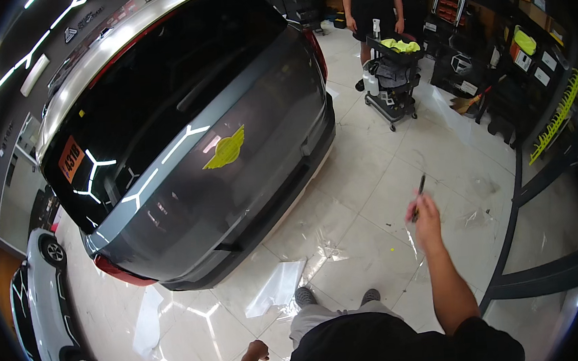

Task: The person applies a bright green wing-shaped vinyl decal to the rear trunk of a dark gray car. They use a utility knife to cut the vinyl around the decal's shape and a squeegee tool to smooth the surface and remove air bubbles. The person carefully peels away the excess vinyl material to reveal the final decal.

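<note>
My right hand (426, 216) is raised out to the right, closed around a slim dark pen-shaped tool (422, 183) that points upward. A thin clear strip (413, 242) shows just below that hand, but I cannot tell whether it is attached to the tool. Low by my side, my left hand (254, 353) is loosely closed, and nothing shows in it. Ahead on the left stands the rear of a dark grey car (248, 177), apart from both hands. A yellow winged emblem (225, 149) sits on its tailgate, and an orange sticker (71, 159) is on its rear window.
Pieces of clear film (277, 288) lie on the tiled floor (364, 181) by my feet. A black wheeled cart (395, 84) with yellow-green cloths stands near another person (373, 1). Dark-framed glass panels (547, 272) border the right. A silver car (58, 314) is far left.
</note>
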`<move>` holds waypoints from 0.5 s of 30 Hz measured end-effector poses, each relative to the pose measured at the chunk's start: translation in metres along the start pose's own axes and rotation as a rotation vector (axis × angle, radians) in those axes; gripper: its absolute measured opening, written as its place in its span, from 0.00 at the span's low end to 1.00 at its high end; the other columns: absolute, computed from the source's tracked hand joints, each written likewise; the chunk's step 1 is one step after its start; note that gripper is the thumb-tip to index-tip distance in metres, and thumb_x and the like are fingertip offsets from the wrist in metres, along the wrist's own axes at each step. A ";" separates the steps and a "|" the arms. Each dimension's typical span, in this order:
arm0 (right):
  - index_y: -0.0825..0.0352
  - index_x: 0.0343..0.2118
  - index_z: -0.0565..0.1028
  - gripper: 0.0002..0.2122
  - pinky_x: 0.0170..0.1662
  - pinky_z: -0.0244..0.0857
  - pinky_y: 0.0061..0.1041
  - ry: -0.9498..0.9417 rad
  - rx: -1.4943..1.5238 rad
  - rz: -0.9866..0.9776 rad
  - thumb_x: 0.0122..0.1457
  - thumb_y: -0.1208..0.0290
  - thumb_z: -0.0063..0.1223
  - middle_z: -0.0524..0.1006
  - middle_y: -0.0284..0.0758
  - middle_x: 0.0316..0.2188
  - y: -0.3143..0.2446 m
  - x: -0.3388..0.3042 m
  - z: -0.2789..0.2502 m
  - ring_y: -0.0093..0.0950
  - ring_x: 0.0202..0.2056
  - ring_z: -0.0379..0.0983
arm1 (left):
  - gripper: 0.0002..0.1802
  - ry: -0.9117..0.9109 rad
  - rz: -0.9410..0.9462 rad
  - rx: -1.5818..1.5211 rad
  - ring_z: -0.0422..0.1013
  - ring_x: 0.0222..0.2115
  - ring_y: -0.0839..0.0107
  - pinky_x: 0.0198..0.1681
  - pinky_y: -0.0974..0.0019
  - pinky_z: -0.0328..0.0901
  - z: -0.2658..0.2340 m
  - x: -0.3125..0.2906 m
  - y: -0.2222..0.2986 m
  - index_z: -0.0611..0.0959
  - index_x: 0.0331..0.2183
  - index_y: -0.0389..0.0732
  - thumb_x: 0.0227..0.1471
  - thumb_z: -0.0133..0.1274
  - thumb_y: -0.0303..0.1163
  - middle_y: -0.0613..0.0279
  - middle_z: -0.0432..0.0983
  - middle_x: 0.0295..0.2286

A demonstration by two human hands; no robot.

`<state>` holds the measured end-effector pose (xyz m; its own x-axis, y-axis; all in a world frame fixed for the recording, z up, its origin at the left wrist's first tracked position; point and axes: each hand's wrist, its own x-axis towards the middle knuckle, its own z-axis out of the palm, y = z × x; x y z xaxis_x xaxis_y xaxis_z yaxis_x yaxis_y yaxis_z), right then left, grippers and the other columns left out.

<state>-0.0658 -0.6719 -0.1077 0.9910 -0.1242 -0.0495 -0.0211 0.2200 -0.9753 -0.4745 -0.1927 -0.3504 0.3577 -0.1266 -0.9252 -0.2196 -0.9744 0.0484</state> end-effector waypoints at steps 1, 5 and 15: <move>0.68 0.49 0.70 0.16 0.25 0.59 0.19 0.036 0.088 -0.017 0.67 0.63 0.38 0.69 0.28 0.24 -0.021 0.005 0.021 0.18 0.24 0.64 | 0.18 0.087 -0.048 -0.066 0.76 0.32 0.56 0.35 0.54 0.70 0.021 0.000 -0.013 0.84 0.32 0.47 0.42 0.60 0.48 0.59 0.80 0.29; 0.67 0.52 0.69 0.17 0.27 0.61 0.17 -0.075 0.054 -0.127 0.67 0.63 0.39 0.69 0.28 0.24 -0.062 0.017 0.088 0.17 0.23 0.63 | 0.39 0.082 -0.495 -0.784 0.78 0.29 0.64 0.41 0.59 0.70 0.057 0.003 -0.053 0.84 0.25 0.39 0.56 0.36 0.65 0.59 0.80 0.19; 0.69 0.48 0.71 0.14 0.29 0.62 0.18 -0.262 0.129 -0.225 0.65 0.66 0.43 0.69 0.28 0.25 -0.073 0.022 0.256 0.17 0.26 0.64 | 0.09 0.597 -0.189 -0.975 0.71 0.29 0.65 0.32 0.58 0.69 0.175 -0.028 -0.094 0.82 0.29 0.41 0.48 0.53 0.34 0.62 0.77 0.24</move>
<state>-0.0083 -0.4427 0.0175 0.9694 0.0650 0.2367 0.2019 0.3374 -0.9195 -0.6230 -0.0653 -0.3952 0.7387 0.2218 -0.6365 0.5831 -0.6839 0.4384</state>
